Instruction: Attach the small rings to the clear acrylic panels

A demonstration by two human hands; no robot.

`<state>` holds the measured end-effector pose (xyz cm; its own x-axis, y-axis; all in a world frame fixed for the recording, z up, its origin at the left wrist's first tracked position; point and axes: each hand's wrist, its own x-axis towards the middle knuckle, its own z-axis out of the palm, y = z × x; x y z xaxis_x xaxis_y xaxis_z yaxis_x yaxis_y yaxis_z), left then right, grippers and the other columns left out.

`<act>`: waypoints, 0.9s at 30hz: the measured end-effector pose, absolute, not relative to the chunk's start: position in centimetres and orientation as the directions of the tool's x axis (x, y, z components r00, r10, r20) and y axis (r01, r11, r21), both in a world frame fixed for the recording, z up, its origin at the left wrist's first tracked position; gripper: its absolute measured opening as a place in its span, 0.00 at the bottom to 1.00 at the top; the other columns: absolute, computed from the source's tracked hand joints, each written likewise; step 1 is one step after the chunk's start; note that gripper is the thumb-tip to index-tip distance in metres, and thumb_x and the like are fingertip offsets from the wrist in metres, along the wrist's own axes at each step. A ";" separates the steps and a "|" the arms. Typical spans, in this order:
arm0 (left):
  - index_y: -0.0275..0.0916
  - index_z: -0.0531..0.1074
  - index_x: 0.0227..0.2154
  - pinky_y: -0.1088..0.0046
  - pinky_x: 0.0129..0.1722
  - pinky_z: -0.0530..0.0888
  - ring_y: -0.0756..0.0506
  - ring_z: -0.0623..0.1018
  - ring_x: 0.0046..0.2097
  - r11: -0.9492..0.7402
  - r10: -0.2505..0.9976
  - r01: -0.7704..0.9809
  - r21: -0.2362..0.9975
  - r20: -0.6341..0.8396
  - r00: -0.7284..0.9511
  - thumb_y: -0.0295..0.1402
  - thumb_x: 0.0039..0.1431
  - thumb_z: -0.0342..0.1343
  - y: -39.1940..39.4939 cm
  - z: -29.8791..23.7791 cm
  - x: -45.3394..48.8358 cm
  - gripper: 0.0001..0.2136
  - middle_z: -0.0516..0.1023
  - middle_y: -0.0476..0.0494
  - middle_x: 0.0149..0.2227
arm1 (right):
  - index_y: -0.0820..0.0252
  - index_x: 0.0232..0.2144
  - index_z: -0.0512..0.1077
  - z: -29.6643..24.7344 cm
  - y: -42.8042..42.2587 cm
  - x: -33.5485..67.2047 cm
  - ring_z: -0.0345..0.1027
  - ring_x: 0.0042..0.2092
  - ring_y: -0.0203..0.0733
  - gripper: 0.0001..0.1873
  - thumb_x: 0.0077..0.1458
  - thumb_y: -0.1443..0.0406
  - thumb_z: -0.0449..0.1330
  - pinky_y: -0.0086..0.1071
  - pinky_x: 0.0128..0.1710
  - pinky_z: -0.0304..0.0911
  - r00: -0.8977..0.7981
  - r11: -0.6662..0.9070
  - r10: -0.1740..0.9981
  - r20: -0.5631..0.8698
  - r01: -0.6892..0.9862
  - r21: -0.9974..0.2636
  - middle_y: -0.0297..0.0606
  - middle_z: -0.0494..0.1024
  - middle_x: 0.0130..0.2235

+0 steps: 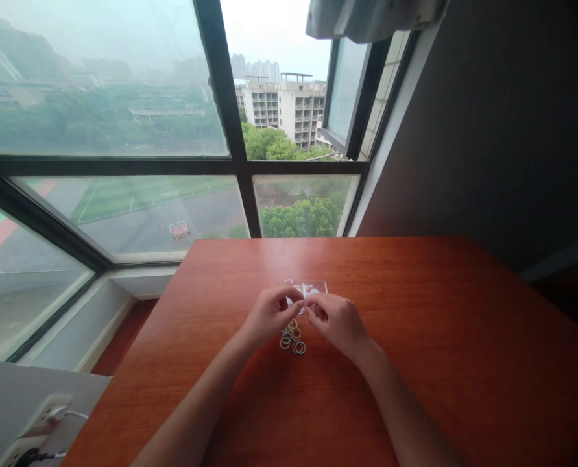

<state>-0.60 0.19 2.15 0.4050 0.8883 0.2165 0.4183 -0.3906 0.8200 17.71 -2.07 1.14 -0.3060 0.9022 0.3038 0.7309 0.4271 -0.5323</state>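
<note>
My left hand [275, 310] and my right hand [336, 319] meet fingertip to fingertip over the table, both pinched closed. Whatever lies between the fingertips is too small to make out. Just below the hands, several small rings [292, 337] in pale yellow and grey-green lie in a loose group on the wood, some overlapping. Behind the fingers rests a clear flat packet [320, 287] with white markings, partly covered by both hands.
The reddish-brown wooden table [439, 311] spreads out around the hands. Beyond its far edge stand dark-framed windows [242, 167], with one pane swung open. A wall socket [50, 415] with plugged-in cords is at the lower left. A dark wall [503, 130] rises on the right.
</note>
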 end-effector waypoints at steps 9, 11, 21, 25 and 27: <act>0.36 0.73 0.31 0.79 0.27 0.65 0.53 0.68 0.26 -0.404 0.895 0.456 0.793 0.239 0.377 0.31 0.58 0.53 0.2 1.7 -0.4 0.05 0.74 0.50 0.26 | 0.56 0.35 0.75 1.1 -2.0 17.7 0.68 0.33 0.37 0.08 0.59 0.65 0.54 0.27 0.35 0.54 -0.328 0.429 0.902 0.280 0.746 -0.510 0.34 0.78 0.31; 0.37 0.73 0.31 0.78 0.28 0.65 0.53 0.68 0.26 -0.436 0.896 0.535 0.724 0.292 0.336 0.30 0.58 0.53 0.3 1.5 -0.6 0.05 0.73 0.49 0.27 | 0.55 0.35 0.75 1.1 -2.0 17.7 0.69 0.34 0.37 0.09 0.59 0.65 0.54 0.27 0.34 0.54 -0.342 0.415 0.910 0.236 0.763 -0.496 0.35 0.78 0.33; 0.41 0.75 0.35 0.76 0.32 0.66 0.49 0.74 0.33 -0.411 0.898 0.804 0.431 0.341 0.276 0.33 0.61 0.52 2.2 1.1 -1.2 0.07 0.76 0.46 0.37 | 0.48 0.42 0.74 1.1 -2.6 16.1 0.73 0.40 0.40 0.14 0.62 0.63 0.49 0.28 0.33 0.53 -0.507 0.456 0.862 -0.018 0.790 -0.409 0.32 0.80 0.40; 0.44 0.75 0.41 0.75 0.33 0.67 0.48 0.76 0.35 -0.420 0.894 0.820 0.390 0.335 0.298 0.32 0.62 0.51 2.3 1.0 -0.8 0.09 0.76 0.46 0.39 | 0.47 0.44 0.74 1.3 -2.8 16.1 0.73 0.39 0.40 0.15 0.62 0.63 0.49 0.28 0.33 0.53 -0.477 0.426 0.878 -0.048 0.822 -0.380 0.33 0.80 0.39; 0.44 0.75 0.42 0.75 0.33 0.68 0.48 0.76 0.36 -0.417 0.894 0.820 0.391 0.338 0.293 0.31 0.62 0.50 2.2 0.9 -0.9 0.10 0.75 0.45 0.40 | 0.49 0.42 0.74 1.4 -2.7 16.3 0.73 0.38 0.40 0.14 0.61 0.64 0.49 0.29 0.33 0.53 -0.455 0.407 0.889 -0.050 0.837 -0.366 0.34 0.80 0.38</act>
